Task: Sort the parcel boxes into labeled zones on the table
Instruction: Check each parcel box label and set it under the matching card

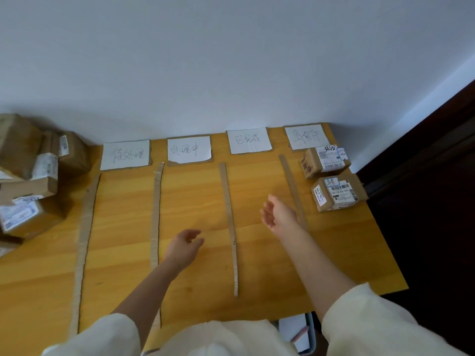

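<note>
Bare and loosely curled, the fingers of our left hand (185, 244) grasp nothing; the hand hovers above the yellow wooden table (195, 201), in the lane between the second thin cardboard divider strip (156, 217) and the third thin cardboard divider strip (229, 224). Our right hand (276, 213) is likewise released, palm turned leftward with the fingers spread, empty, hanging over the lane between the third strip and the fourth thin cardboard divider strip (293, 188). Cream sleeves cover both our upper arms.

Beyond the right hand, in the rightmost lane, sit two small brown cardboard parcel boxes with white shipping labels: the nearer small box (338, 194) and the farther small box (324, 160), close to each other, one behind the other. Above them lies the fourth white handwritten zone card (304, 136).

Along the table's far edge we see three more cards: the first white handwritten zone card (125, 154), the second white handwritten zone card (189, 149) and the third white handwritten zone card (248, 140). Their three lanes hold no boxes.

At the far left, past the first thin cardboard divider strip (86, 227), a pile of unsorted brown parcel boxes (28, 176) is stacked unevenly against the pale wall (231, 60).
</note>
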Demonstrator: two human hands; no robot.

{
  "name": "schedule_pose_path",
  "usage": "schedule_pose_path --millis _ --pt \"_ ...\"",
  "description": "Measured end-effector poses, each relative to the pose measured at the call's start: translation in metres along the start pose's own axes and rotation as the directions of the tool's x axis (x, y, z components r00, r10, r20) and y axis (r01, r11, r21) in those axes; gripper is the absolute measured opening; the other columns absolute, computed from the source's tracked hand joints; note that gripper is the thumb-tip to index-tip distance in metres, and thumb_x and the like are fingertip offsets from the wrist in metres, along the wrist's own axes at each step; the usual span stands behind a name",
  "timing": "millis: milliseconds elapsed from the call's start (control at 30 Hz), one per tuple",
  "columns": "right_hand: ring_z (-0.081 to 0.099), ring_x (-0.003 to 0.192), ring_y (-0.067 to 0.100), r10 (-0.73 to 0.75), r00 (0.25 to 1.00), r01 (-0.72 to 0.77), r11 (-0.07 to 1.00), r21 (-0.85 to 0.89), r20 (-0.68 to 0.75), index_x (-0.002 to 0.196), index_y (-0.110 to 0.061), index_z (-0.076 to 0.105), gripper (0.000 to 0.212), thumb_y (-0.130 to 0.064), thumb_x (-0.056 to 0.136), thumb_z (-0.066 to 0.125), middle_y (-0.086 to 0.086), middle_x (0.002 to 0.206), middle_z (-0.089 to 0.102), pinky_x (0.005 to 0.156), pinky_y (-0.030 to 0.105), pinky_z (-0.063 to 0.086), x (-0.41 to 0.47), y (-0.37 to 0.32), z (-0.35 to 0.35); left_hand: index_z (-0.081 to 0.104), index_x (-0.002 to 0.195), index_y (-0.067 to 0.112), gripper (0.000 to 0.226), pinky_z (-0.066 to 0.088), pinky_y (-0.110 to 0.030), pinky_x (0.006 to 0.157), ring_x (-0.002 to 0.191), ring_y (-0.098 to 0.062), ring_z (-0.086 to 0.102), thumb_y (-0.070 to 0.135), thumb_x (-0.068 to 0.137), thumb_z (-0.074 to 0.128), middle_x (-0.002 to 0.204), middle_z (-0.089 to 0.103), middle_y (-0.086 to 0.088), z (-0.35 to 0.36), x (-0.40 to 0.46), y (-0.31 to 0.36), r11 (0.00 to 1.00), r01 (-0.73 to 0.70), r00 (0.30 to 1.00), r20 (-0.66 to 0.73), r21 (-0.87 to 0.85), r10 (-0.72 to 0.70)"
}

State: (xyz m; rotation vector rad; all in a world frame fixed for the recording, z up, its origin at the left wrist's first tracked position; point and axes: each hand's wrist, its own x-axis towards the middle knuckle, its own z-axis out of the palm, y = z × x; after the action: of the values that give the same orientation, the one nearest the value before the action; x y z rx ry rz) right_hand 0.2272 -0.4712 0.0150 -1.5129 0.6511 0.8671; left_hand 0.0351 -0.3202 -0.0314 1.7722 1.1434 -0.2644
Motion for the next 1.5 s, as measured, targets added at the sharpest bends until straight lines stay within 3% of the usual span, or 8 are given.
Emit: schedule_pose_path --millis 100,233,433,833,1000,1167,1300,1500 --pt "0.063 0.071 0.013 0.051 0.983 -0.014 0.978 -0.208 0.174 0.100 -0.013 0.062 0.015 -0.027 0.095 0.061 -0.002 0.082 0.064 0.063 0.026 0.052 -0.017 0.027 0.040 0.060 0.121 0.021 0.030 0.047 -0.032 0.081 0.107 -0.017 0.055 0.030 0.093 0.059 0.123 0.059 -0.001 -0.017 -0.004 -0.015 0.996 0.009 0.998 -0.062 -0.092 -0.015" --pt "0.060 0.062 0.011 0.050 0.953 0.096 0.885 -0.455 0.299 0.085 -0.019 0.061 0.012 -0.025 0.095 0.061 -0.002 0.080 0.062 0.056 0.026 0.043 -0.039 0.066 0.093 0.063 0.111 0.024 0.020 0.048 -0.030 0.083 0.106 -0.016 0.058 0.025 0.092 0.060 0.109 0.062 0.002 -0.043 -0.016 -0.035 0.975 0.030 0.990 -0.131 -0.220 -0.060" --pt "0.058 0.066 0.009 0.042 0.901 0.268 0.727 -0.632 0.431 0.080 -0.022 0.059 0.014 -0.023 0.094 0.061 -0.006 0.080 0.062 0.057 0.024 0.041 -0.078 0.107 0.178 0.064 0.100 0.028 0.015 0.050 -0.033 0.083 0.098 -0.017 0.062 0.021 0.088 0.061 0.101 0.067 0.003 -0.103 -0.033 -0.083 0.931 0.060 0.928 -0.323 -0.360 -0.185" --pt "0.061 0.072 0.010 0.030 0.796 0.455 0.629 -0.630 0.605 0.096 -0.021 0.060 0.018 -0.037 0.090 0.066 -0.005 0.088 0.063 0.063 0.024 0.048 -0.135 0.145 0.361 0.062 0.118 0.018 0.030 0.051 -0.039 0.089 0.109 -0.026 0.059 0.019 0.088 0.058 0.118 0.064 -0.004 -0.228 -0.022 -0.205 0.827 0.113 0.780 -0.466 -0.550 -0.417" --pt "0.063 0.095 0.015 -0.139 0.775 0.552 0.624 -0.552 0.617 0.136 -0.016 0.046 0.059 -0.044 0.088 0.067 0.001 0.120 0.060 0.077 0.030 0.055 -0.152 0.129 0.431 0.059 0.124 0.021 0.038 0.051 -0.038 0.087 0.105 -0.030 0.061 0.021 0.086 0.058 0.129 0.059 -0.006 -0.257 -0.008 -0.233 0.851 0.171 0.796 -0.440 -0.497 -0.416" --pt "0.053 0.123 0.028 -0.232 0.787 0.574 0.615 -0.540 0.572 0.145 -0.023 0.033 0.091 -0.062 0.073 0.071 0.001 0.143 0.047 0.100 0.050 0.049 -0.162 0.126 0.490 0.053 0.135 0.023 0.049 0.037 -0.039 0.107 0.130 -0.031 0.040 0.027 0.086 0.057 0.141 0.047 -0.008 -0.268 0.006 -0.251 0.902 0.264 0.834 -0.390 -0.342 -0.392" --pt "0.046 0.132 0.028 -0.291 0.817 0.548 0.662 -0.512 0.498 0.153 -0.022 0.019 0.105 -0.054 0.073 0.077 0.005 0.152 0.037 0.106 0.046 0.043 -0.163 0.128 0.524 0.050 0.138 0.021 0.052 0.033 -0.035 0.106 0.133 -0.029 0.030 0.026 0.087 0.058 0.145 0.037 -0.005 -0.271 0.011 -0.255 0.924 0.268 0.844 -0.395 -0.273 -0.362" --pt "0.031 0.138 0.029 -0.595 0.597 0.757 0.195 -0.623 0.539 0.152 -0.028 0.015 0.114 -0.065 0.064 0.076 0.011 0.153 0.025 0.103 0.044 0.039 -0.169 0.136 0.562 0.050 0.137 0.027 0.052 0.040 -0.036 0.099 0.131 -0.025 0.028 0.032 0.085 0.058 0.142 0.035 -0.002 -0.275 0.017 -0.254 0.926 0.305 0.846 -0.384 -0.222 -0.371"
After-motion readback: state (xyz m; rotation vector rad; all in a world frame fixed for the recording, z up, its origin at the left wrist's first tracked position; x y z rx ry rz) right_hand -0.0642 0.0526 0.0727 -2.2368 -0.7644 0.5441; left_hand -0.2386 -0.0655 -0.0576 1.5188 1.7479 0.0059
